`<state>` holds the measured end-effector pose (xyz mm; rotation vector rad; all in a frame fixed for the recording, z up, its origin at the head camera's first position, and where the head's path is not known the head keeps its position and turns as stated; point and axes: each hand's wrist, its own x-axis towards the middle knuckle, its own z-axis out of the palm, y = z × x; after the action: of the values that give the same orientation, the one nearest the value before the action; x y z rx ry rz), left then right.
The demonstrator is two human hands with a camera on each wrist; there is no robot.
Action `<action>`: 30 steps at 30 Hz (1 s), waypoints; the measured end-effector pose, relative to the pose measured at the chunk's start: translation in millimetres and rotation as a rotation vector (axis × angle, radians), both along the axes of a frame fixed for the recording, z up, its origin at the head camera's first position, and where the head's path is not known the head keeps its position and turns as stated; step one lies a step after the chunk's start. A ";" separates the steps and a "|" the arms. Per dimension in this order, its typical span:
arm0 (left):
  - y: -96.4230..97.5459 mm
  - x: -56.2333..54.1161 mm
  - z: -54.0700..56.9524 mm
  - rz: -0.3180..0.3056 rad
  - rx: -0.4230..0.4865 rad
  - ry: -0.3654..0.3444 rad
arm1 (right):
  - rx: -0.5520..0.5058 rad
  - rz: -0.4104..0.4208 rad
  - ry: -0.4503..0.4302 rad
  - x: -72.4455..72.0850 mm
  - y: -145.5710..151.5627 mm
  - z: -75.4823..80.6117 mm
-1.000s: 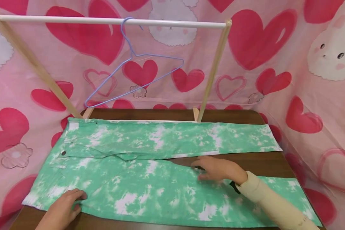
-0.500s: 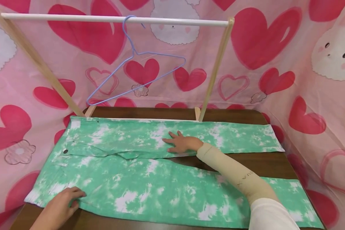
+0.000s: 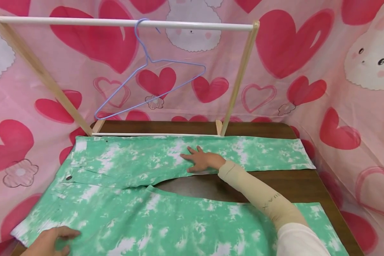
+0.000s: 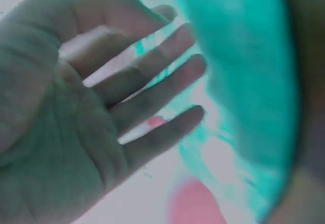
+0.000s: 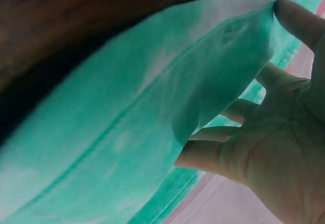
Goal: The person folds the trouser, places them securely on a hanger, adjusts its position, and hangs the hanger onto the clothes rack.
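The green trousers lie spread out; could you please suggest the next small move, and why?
I would probably have the left hand lift the near leg toward the far leg: the table shows between the two, and the right hand rests spread on the far leg.

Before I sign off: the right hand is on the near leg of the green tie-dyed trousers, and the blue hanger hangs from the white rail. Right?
Not quite: the right hand is on the far leg of the tie-dyed trousers, as the head view shows. The blue hanger does hang from the white rail.
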<state>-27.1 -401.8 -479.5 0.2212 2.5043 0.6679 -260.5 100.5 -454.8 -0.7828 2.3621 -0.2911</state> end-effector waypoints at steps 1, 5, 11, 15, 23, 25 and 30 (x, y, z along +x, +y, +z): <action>4.8 -4.9 5.1 -0.009 -0.014 0.086 | -0.002 0.001 0.004 1.0 1.3 -0.2; 35.6 -39.6 34.8 -0.056 -0.069 0.487 | 0.000 -0.002 0.021 3.0 5.0 -1.6; 56.3 -121.8 42.3 -0.143 -0.027 0.455 | 0.003 -0.007 0.030 2.5 6.7 -2.6; 55.6 -160.9 31.7 -0.109 -0.088 0.200 | 0.000 0.000 0.036 3.2 6.1 -2.8; 42.6 -193.5 3.5 -0.030 -0.156 0.064 | 0.036 -0.010 0.058 4.5 6.1 -6.8; 41.5 -196.2 3.0 -0.021 -0.150 0.088 | 0.041 -0.013 0.061 4.7 6.7 -7.3; 41.2 -199.3 8.9 -0.004 -0.155 0.127 | 0.037 -0.016 0.052 3.6 5.9 -7.3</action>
<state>-226.4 -360.6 -470.6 0.2171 2.6619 0.4680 -256.9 106.4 -462.2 -0.7631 2.4165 -0.2359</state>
